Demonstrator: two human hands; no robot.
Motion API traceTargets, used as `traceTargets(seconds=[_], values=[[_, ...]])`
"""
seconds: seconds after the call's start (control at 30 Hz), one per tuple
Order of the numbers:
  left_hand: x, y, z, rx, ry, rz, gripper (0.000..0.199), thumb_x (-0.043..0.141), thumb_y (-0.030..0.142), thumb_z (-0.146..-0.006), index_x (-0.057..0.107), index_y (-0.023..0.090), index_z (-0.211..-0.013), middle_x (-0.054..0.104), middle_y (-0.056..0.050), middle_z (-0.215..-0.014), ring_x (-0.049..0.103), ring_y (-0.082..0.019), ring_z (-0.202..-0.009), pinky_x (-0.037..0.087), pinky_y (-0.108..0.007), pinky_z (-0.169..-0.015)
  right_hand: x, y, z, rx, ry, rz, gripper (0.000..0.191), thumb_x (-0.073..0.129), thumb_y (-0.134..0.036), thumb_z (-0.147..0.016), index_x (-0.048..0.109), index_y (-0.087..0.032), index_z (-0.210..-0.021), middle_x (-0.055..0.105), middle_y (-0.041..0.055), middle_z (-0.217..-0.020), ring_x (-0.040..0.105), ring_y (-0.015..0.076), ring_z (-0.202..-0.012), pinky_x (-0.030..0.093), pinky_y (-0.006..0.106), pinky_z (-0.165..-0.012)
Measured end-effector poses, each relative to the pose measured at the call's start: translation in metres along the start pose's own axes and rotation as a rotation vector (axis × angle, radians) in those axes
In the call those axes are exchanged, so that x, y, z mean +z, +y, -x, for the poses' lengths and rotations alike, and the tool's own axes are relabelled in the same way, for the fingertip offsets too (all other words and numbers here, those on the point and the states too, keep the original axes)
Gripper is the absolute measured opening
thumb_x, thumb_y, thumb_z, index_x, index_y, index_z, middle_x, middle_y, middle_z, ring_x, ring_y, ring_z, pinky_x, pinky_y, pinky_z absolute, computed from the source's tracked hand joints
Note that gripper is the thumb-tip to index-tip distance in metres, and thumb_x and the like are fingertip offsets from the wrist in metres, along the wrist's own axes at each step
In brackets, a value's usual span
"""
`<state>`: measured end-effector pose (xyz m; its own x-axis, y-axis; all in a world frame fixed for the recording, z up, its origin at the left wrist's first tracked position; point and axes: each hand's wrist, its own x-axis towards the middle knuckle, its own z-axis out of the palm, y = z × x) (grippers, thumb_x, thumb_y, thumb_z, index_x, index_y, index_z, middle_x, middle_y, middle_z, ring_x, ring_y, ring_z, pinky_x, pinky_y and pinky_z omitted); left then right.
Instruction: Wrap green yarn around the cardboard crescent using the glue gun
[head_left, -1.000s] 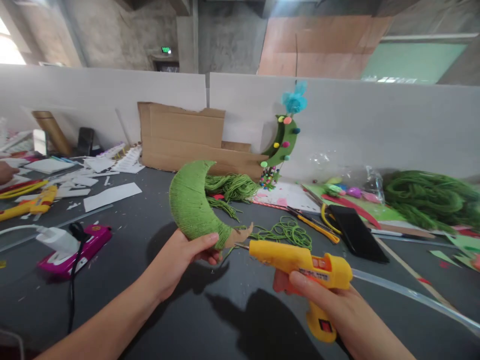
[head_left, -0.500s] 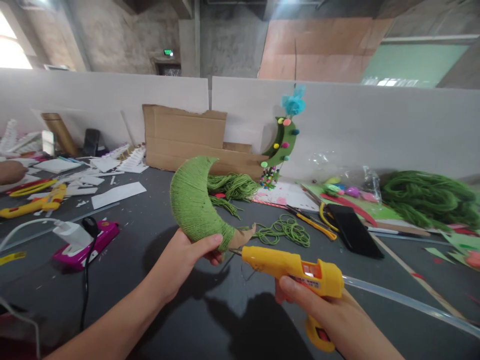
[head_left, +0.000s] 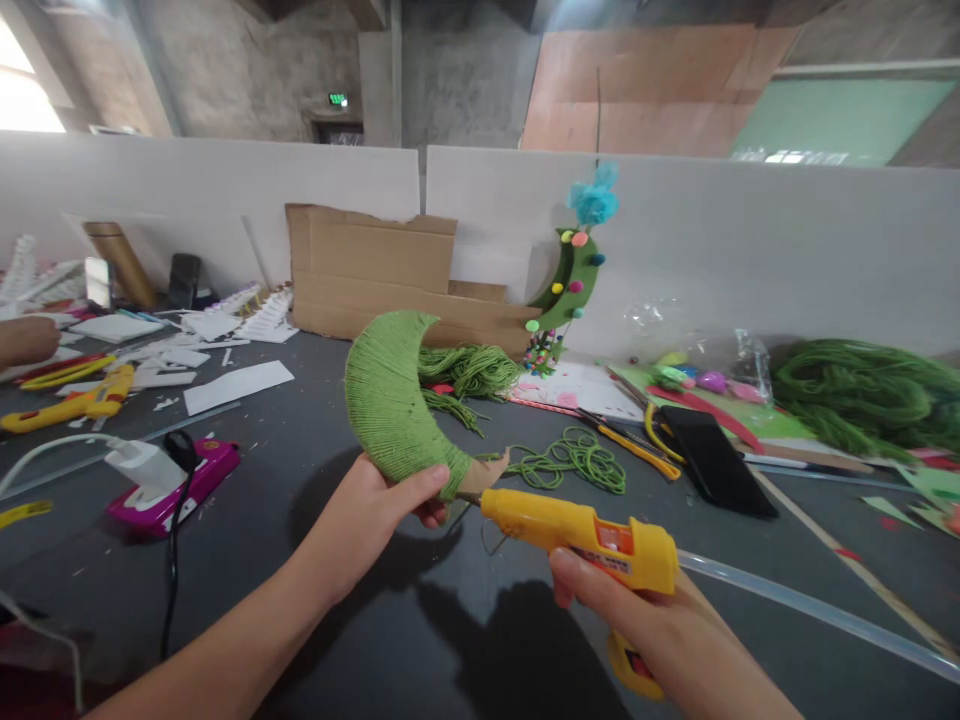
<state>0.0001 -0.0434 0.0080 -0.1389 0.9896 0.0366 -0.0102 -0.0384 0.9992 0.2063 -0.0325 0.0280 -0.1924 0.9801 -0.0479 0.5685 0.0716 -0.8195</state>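
Observation:
My left hand (head_left: 397,495) grips the lower part of a cardboard crescent moon (head_left: 394,395) wound closely with green yarn. Its lower tip is bare brown cardboard (head_left: 487,475). In my right hand (head_left: 630,610) is a yellow hot glue gun (head_left: 577,530), my fingers wrapped round the handle. The nozzle points left, right at the edge where the yarn meets the bare cardboard; whether it touches I cannot tell. A long clear glue stick (head_left: 810,605) sticks out of the gun's back. Loose green yarn (head_left: 577,462) lies on the table behind the tip.
A decorated green crescent (head_left: 577,285) with pompoms stands behind, by a cardboard sheet (head_left: 367,260). To the right lie a black phone (head_left: 712,460), a yellow cutter (head_left: 637,450) and a yarn heap (head_left: 862,400). A pink power strip (head_left: 176,490) and another person's hand (head_left: 26,342) are at left.
The glue gun has shifted slightly left and up against the crescent's lower end. My left hand keeps its hold, and the view has turned a little.

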Motion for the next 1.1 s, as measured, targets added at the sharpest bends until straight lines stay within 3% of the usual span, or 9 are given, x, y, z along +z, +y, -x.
traceTargets(seconds=[0.13,0.27,0.4,0.63,0.83,1.1], values=[[0.0,-0.002,-0.001,0.011,0.005,-0.01,0.016,0.06,0.032,-0.073,0.064,0.017,-0.071,0.065,-0.002,-0.059,0.058,-0.016,-0.055,0.047,-0.026,-0.056,-0.001,0.004,-0.002,-0.014,0.002,0.005,0.036,0.057,-0.055,-0.065,0.059,-0.023,-0.048,0.061,0.0001,-0.052,0.055,0.0175,-0.055,0.047,0.025,-0.056],[0.0,-0.003,-0.002,0.023,0.0,-0.042,0.016,0.059,0.032,-0.074,0.064,0.017,-0.072,0.065,-0.002,-0.059,0.058,-0.015,-0.054,0.047,-0.026,-0.056,-0.002,0.009,-0.005,-0.012,-0.102,-0.005,0.034,0.056,-0.054,-0.066,0.07,-0.023,-0.071,0.066,0.002,-0.06,0.058,0.0199,-0.059,0.049,0.027,-0.059],[0.0,-0.002,-0.002,0.02,0.004,-0.064,0.015,0.059,0.032,-0.074,0.062,0.018,-0.07,0.063,-0.001,-0.057,0.057,-0.015,-0.053,0.047,-0.025,-0.056,-0.002,0.011,-0.008,-0.018,-0.141,-0.015,0.038,0.055,-0.054,-0.068,0.071,-0.025,-0.087,0.067,0.003,-0.067,0.06,0.0207,-0.062,0.049,0.027,-0.059],[0.001,-0.001,-0.002,0.018,0.004,-0.087,0.016,0.058,0.032,-0.075,0.061,0.018,-0.068,0.063,0.0,-0.056,0.057,-0.015,-0.054,0.047,-0.025,-0.057,-0.001,0.007,-0.006,-0.027,-0.111,0.016,0.032,0.055,-0.053,-0.067,0.069,-0.024,-0.068,0.058,0.0002,-0.051,0.053,0.0166,-0.052,0.046,0.025,-0.054],[0.001,-0.001,-0.003,0.01,0.009,-0.074,0.014,0.059,0.031,-0.074,0.061,0.018,-0.068,0.063,-0.001,-0.056,0.057,-0.015,-0.053,0.046,-0.025,-0.057,-0.001,0.007,-0.007,-0.03,-0.098,0.012,0.034,0.057,-0.052,-0.066,0.055,-0.023,-0.049,0.054,-0.0003,-0.048,0.049,0.0142,-0.047,0.042,0.023,-0.047],[0.002,0.002,-0.001,-0.005,-0.013,-0.106,0.017,0.056,0.031,-0.076,0.059,0.017,-0.068,0.063,0.0,-0.057,0.057,-0.015,-0.055,0.046,-0.026,-0.06,-0.001,0.006,-0.006,-0.101,-0.071,0.019,0.033,0.056,-0.047,-0.068,0.055,-0.021,-0.048,0.052,-0.0017,-0.044,0.047,0.013,-0.044,0.041,0.021,-0.045]])
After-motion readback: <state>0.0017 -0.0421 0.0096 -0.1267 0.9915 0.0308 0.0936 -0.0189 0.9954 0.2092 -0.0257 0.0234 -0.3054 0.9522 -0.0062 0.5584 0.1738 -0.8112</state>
